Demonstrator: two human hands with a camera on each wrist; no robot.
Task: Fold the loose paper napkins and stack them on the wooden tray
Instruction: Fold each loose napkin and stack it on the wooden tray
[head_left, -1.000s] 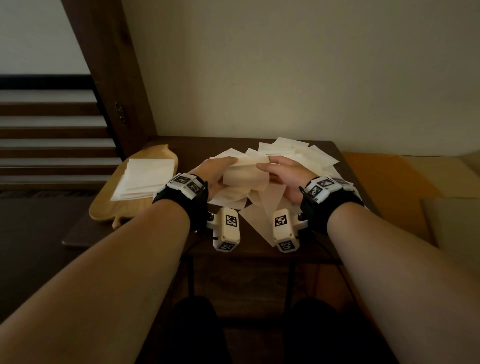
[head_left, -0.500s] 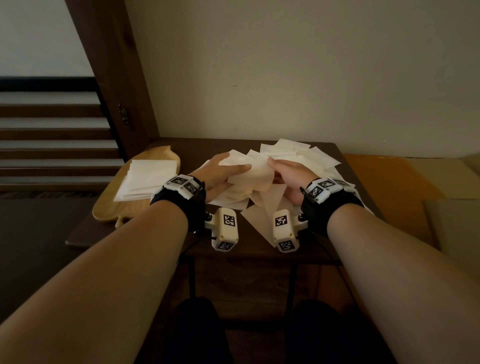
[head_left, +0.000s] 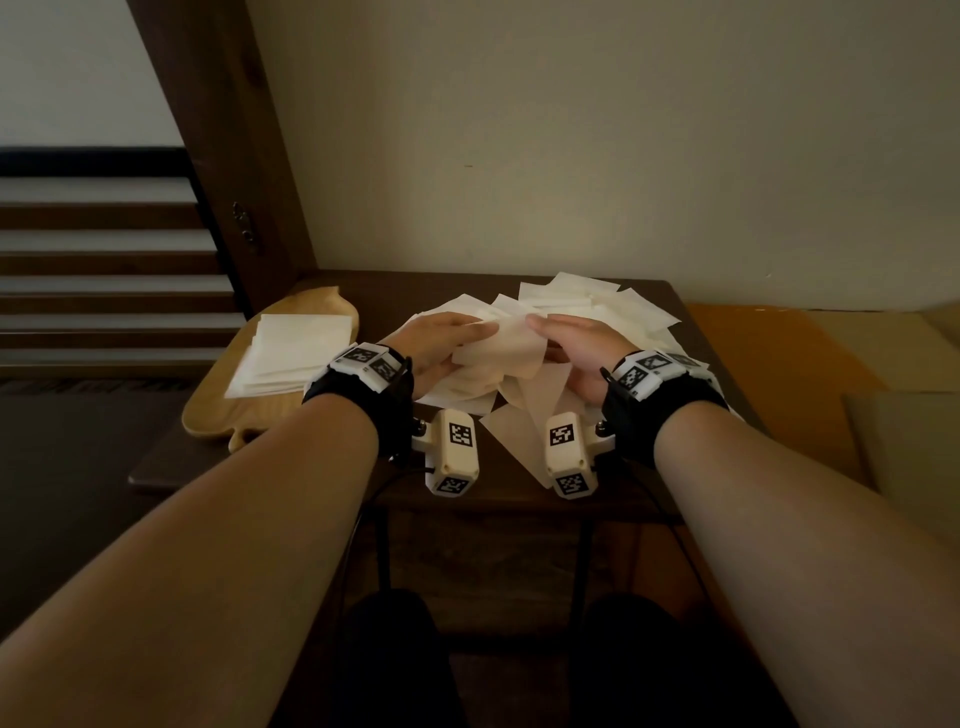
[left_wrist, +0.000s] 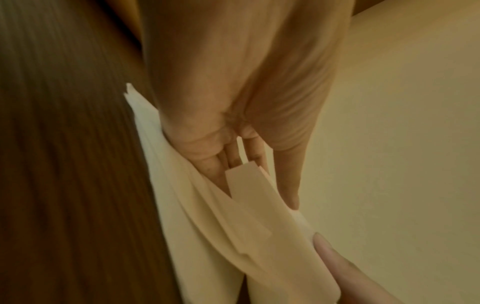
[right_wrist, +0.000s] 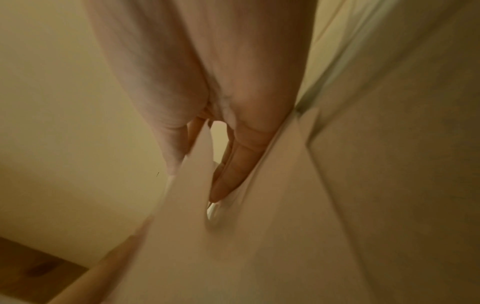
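Seemingly both hands' fingers pinch napkin (head_left: 498, 349) | fingertips hidden | wrist views blurred

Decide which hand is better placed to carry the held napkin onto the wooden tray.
Left. The left hand pinches the pale paper napkin and is nearer the leaf-shaped wooden tray than the right hand.

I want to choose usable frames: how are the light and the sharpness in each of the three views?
Head view: dim and warm but sharp enough; the napkin between the left hand and the right hand reads clearly, as does the wooden tray; edges bend from the wide lens. Left wrist view: soft, smeared at left. Right wrist view: strongly motion-blurred.
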